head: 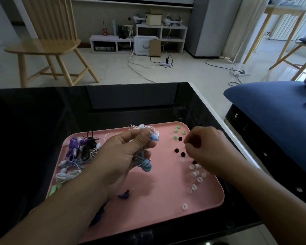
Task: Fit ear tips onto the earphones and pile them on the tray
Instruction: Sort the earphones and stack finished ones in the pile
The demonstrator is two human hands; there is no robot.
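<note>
Both hands work mid-frame: left hand (125,151) grips blue earphones (146,163) bud-up for fitting, right hand (204,147) curls over loose tips (195,174), hold unclear.

table: glossy black top (113,103), white edge on right
on table: pink tray (159,200), rounded corners
tray position: at table's near edge, toward its right side

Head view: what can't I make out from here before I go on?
- Right hand: fingers curl away from the camera, so whether they pinch an ear tip is hidden.
- Light blue coiled earphones in the left hand: buds too small and blurred to tell whether tips are fitted.
- Pink plastic tray: near-left corner hidden by the left forearm.
</note>
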